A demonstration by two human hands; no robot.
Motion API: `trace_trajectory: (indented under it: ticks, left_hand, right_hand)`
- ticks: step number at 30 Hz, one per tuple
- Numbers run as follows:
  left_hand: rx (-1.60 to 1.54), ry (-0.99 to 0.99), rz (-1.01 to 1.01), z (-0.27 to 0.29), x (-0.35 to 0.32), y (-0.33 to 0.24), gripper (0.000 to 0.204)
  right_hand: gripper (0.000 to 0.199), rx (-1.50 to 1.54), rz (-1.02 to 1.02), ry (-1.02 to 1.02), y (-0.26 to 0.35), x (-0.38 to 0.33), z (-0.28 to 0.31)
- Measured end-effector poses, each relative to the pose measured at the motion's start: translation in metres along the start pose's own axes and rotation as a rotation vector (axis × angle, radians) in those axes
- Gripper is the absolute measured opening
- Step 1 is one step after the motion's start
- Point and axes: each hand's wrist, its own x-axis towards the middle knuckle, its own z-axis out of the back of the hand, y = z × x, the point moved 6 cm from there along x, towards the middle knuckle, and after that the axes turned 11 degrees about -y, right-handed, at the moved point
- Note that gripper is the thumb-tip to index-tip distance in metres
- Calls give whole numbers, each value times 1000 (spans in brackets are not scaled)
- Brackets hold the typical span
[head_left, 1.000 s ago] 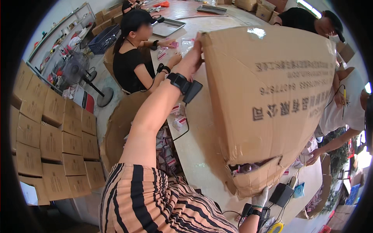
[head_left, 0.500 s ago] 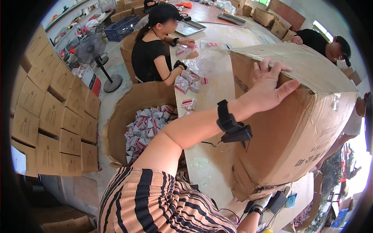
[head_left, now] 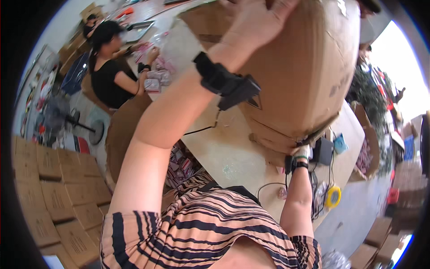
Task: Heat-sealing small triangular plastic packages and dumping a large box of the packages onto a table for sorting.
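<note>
A large brown cardboard box (head_left: 295, 85) stands tilted over the table, between my two hands. My left hand (head_left: 264, 20) grips its upper edge, fingers apart and partly cut off by the top of the view. Down at the box's lower edge is my right hand (head_left: 303, 152), in what looks like a white glove, holding it from below; its fingers are mostly hidden under the cardboard. A black strapped device (head_left: 226, 85) sits on my left wrist, and a black band and boxy device (head_left: 321, 151) are at the right one.
The pale table (head_left: 215, 148) carries cables and a yellow tape roll (head_left: 333, 196). An open carton (head_left: 123, 139) with small packets is beside my left arm. A seated person (head_left: 109, 74) handles packets at left. Stacked cartons (head_left: 62, 193) and a fan (head_left: 56, 114) stand there too.
My view has turned, so the box and left hand appear higher up. The box looks more upright, still held between both hands. More of my right forearm shows.
</note>
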Motion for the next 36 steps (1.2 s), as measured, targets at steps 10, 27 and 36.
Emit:
trace_trajectory:
  ticks: [10,27,36]
  left_hand:
    - [-303,10,184,19,14,19,59]
    - [207,13,-430,56,41,-10,45]
    - [133,55,-156,63,68,-73,56]
  right_hand:
    - [54,-42,-43,-325,-6,-112,-73]
    - [52,-30,-33,-299,-6,-170,-76]
    - [54,30,-118,-12,15,-184,-95]
